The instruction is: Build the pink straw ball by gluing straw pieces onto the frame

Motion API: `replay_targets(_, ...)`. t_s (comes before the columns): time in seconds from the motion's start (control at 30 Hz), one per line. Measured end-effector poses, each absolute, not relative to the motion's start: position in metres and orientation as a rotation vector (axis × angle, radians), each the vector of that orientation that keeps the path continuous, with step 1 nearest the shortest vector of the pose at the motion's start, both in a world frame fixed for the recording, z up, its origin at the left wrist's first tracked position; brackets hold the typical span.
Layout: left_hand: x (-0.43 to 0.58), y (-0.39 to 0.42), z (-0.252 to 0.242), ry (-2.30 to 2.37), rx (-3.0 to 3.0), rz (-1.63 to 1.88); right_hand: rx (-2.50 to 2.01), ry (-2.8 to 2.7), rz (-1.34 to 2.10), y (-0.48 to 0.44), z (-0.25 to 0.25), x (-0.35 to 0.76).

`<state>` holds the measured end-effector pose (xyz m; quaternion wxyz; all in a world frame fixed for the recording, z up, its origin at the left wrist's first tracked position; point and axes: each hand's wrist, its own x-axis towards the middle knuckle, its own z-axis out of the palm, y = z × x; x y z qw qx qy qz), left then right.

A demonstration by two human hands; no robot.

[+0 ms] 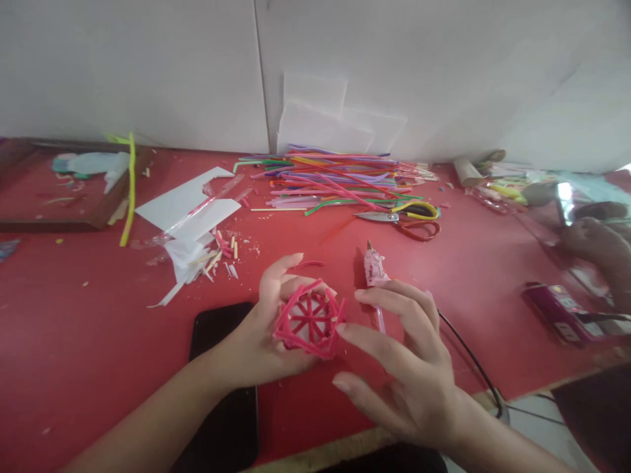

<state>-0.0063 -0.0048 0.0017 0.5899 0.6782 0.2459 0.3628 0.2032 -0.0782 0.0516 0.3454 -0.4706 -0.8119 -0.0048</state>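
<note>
My left hand [249, 345] is closed around a small pink frame of fuzzy craft sticks [309, 318]. Crossed spokes like a wheel show inside it, with several straight sticks along its edge. To the right, my right hand [411, 351] has its fingers spread and holds nothing. Its index fingertip is at the frame's right edge; whether it touches is not clear. Behind that hand lies a pink glue gun [375, 268], its body partly hidden by the fingers. A short loose pink piece [309, 265] lies just beyond my left hand.
Scissors [419, 217] lie before a pile of coloured pipe cleaners [340, 177]. Paper scraps [190, 210] and stick offcuts [217, 256] are at the left, near a wooden tray [59, 227]. A black phone [224, 420] lies under my left forearm. Another person's hand [599, 246] is at the right, near a purple box [562, 315].
</note>
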Motion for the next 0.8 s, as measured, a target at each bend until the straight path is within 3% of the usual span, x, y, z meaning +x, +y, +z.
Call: replay_targets(0.8,-0.0077,-0.0034,0.0042,0.521,1.562,0.823,-1.234,-2.110,-0.026,-0.0804,0.0512,0.2008)
